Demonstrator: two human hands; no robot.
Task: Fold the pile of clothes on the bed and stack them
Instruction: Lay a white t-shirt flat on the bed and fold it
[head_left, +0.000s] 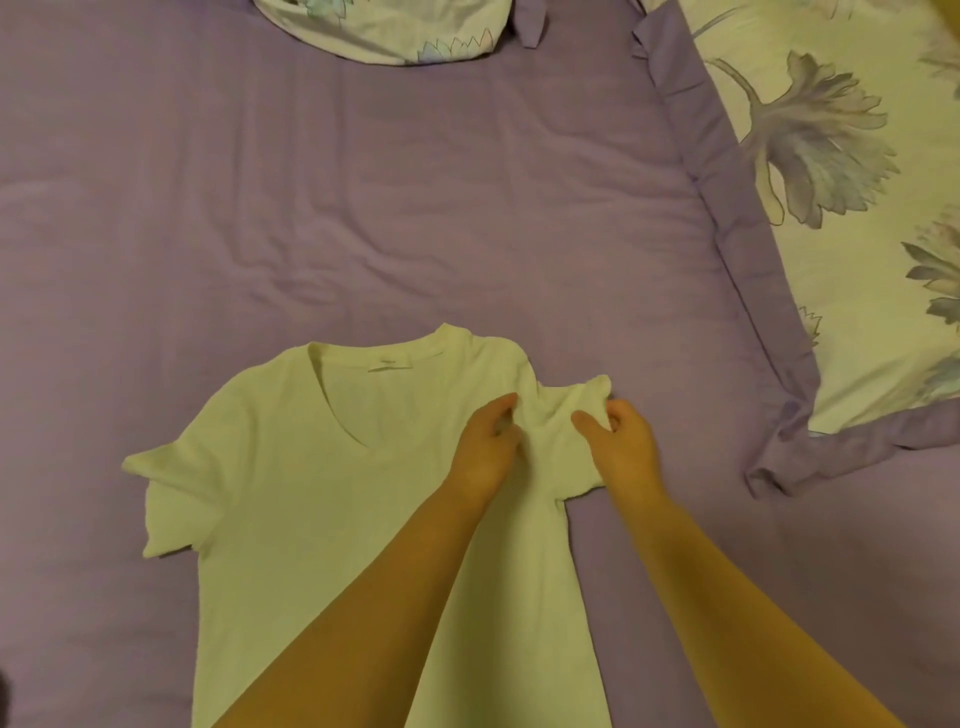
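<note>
Both hands, left hand (485, 447) and right hand (626, 447), pinch the white T-shirt (291, 499) sleeve (lower centre) on the purple bed (363, 197).

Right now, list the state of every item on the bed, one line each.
White V-neck cotton T-shirt: spread flat, front up, right sleeve bunched.
Left hand: gripping the shirt by the right shoulder.
Right hand: pinching the right sleeve's edge.
Purple bed sheet: wrinkled.
Floral pillow with purple frill: lying flat at the right.
</note>
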